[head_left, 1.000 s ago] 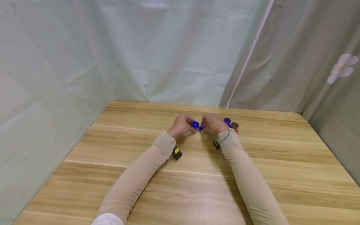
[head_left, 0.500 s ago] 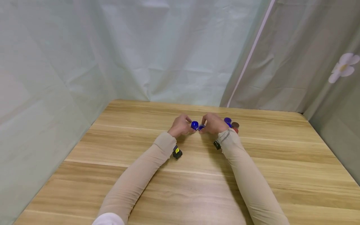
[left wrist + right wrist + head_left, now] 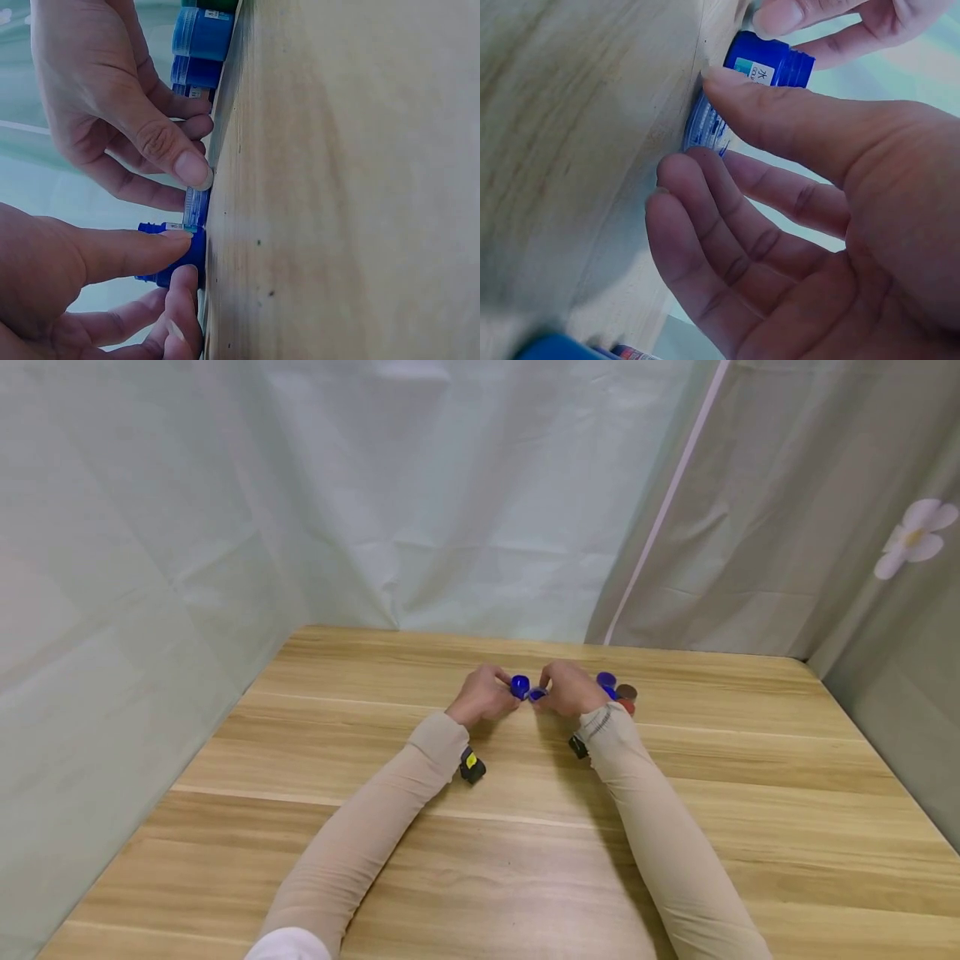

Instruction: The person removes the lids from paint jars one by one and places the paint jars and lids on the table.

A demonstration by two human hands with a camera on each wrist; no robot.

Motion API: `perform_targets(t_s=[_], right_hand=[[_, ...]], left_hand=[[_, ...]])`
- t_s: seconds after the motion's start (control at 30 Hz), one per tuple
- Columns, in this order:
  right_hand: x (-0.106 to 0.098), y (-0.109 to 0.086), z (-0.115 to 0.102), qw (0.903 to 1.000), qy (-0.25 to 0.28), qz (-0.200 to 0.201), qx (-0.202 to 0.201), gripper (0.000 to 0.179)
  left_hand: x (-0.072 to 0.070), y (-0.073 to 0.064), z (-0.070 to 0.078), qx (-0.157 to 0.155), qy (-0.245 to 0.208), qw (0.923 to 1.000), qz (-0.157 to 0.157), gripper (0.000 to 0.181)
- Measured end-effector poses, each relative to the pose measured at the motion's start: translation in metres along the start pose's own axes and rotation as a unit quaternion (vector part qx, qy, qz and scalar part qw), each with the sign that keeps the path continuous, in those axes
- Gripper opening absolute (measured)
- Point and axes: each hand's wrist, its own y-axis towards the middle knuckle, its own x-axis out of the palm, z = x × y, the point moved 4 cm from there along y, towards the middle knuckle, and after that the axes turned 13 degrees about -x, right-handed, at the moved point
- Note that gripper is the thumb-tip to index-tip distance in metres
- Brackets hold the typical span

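My left hand (image 3: 483, 696) pinches a small blue paint jar (image 3: 520, 686) between thumb and fingers. The jar's top is uncovered; its threaded neck and a white label on its side show in the right wrist view, and it stands on the table. Close beside it, the thumb and a finger of my right hand (image 3: 572, 688) hold a clear ribbed screw lid (image 3: 705, 124) with blue inside. In the left wrist view the lid (image 3: 196, 206) sits low by the table, right against the jar (image 3: 184, 255).
Just right of my right hand cluster several more paint jars: a blue one (image 3: 606, 680), a brown one (image 3: 627, 693) and a red one (image 3: 627, 706), partly hidden by the wrist. The wooden table (image 3: 480, 877) meets a pale curtain (image 3: 465, 510) at the back.
The blue jar and the lid have shifted very slightly away from me, staying close together. Both hands keep their hold and the arms are nearly still.
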Motion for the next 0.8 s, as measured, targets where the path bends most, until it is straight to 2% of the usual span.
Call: perform_targets(t_s=[0.23, 0.57, 0.8], right_hand=[[0.0001, 0.0013, 0.0006, 0.9999, -0.011, 0.001, 0.004, 0.028], [0.0016, 0.0030, 0.0042, 0.9998, -0.013, -0.008, 0.012, 0.030], [0.0014, 0.0041, 0.0068, 0.9996, -0.014, -0.017, 0.015, 0.033]], left_hand=[[0.0018, 0.0015, 0.0008, 0.002, -0.017, 0.9996, -0.021, 0.047], [0.0023, -0.0010, 0.0021, 0.022, -0.038, 0.9985, -0.032, 0.054], [0.0025, -0.0005, 0.0018, 0.033, -0.035, 0.9982, -0.035, 0.053]])
